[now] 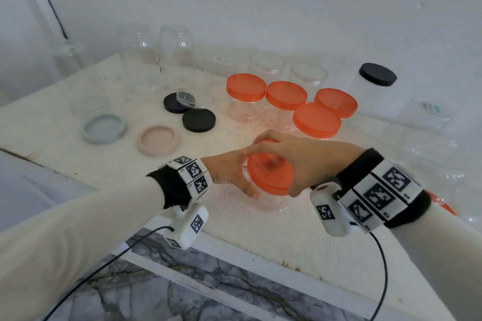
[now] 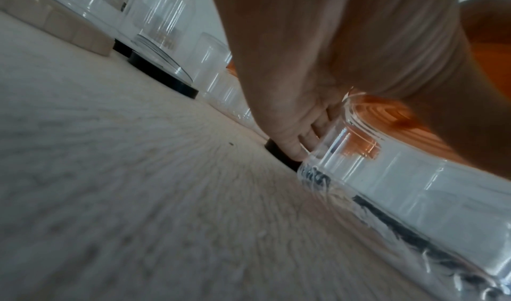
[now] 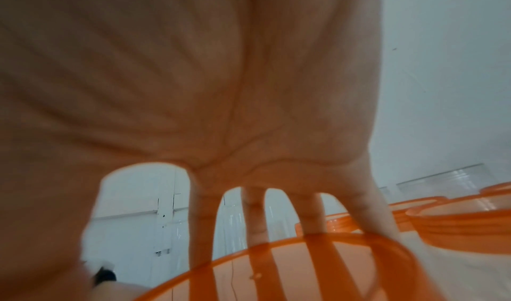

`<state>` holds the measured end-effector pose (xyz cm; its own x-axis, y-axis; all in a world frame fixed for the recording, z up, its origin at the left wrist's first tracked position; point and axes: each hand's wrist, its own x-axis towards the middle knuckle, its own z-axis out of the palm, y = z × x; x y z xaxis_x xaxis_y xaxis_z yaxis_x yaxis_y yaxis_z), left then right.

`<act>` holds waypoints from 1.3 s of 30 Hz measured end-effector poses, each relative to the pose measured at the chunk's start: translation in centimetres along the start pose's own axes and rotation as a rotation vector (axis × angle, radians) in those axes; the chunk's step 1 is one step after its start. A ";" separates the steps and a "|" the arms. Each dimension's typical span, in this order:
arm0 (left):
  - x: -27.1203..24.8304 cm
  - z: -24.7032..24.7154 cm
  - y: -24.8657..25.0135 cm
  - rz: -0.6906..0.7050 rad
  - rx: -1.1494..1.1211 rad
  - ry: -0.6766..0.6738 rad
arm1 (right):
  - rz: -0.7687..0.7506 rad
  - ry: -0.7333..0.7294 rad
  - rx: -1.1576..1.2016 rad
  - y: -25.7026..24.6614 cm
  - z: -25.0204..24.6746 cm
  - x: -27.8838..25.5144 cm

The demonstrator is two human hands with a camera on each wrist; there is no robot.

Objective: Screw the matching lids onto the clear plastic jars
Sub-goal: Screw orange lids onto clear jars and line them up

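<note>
A clear plastic jar (image 1: 263,203) stands near the table's front edge with an orange lid (image 1: 268,173) on its mouth. My left hand (image 1: 232,174) grips the jar's side from the left; the left wrist view shows the fingers (image 2: 290,135) curled round the clear wall (image 2: 387,174). My right hand (image 1: 294,156) arches over the lid from the right, fingers and thumb curled round its rim. The right wrist view shows those fingers (image 3: 312,214) reaching down behind the orange lid (image 3: 304,268). Behind stand several jars capped in orange (image 1: 284,95).
Loose lids lie at left: grey (image 1: 104,129), pink (image 1: 158,140) and two black (image 1: 198,120), one under a clear lid (image 1: 185,99). Open clear jars (image 1: 266,64) line the back. A black-lidded jar (image 1: 375,86) stands at far right. Clear plastic packaging (image 1: 430,138) lies at right.
</note>
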<state>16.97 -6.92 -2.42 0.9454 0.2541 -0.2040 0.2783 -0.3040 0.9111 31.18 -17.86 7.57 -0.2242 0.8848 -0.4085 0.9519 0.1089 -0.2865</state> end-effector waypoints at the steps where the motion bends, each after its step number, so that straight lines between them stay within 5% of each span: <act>1: 0.0 0.0 0.0 -0.001 0.005 0.006 | 0.002 0.000 0.003 0.0 0.0 0.0; 11: 0.0 -0.1 -0.1 0.013 0.011 0.025 | 0.011 0.008 0.012 -0.2 -0.2 -0.1; 19: 0.0 0.1 -0.1 0.045 -0.035 0.037 | 0.304 0.198 -0.247 -1.6 1.0 0.4; 23: -0.1 0.2 0.0 0.038 -0.033 0.039 | 0.325 0.130 -0.274 -1.3 0.9 0.2; 29: -0.1 0.3 -0.2 0.053 -0.046 0.047 | 0.077 -0.071 -0.072 -0.5 -0.6 -0.3; 35: 0.1 0.1 -0.1 0.015 -0.025 0.043 | 0.324 0.154 -0.334 -1.8 0.7 0.3; 39: 0.0 0.2 0.0 0.006 -0.041 0.052 | 0.284 0.046 -0.229 -1.2 0.4 0.0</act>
<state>16.96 -7.07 -2.47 0.9368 0.2998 -0.1804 0.2642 -0.2683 0.9264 30.00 -18.19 7.62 0.0601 0.9132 -0.4031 0.9981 -0.0496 0.0363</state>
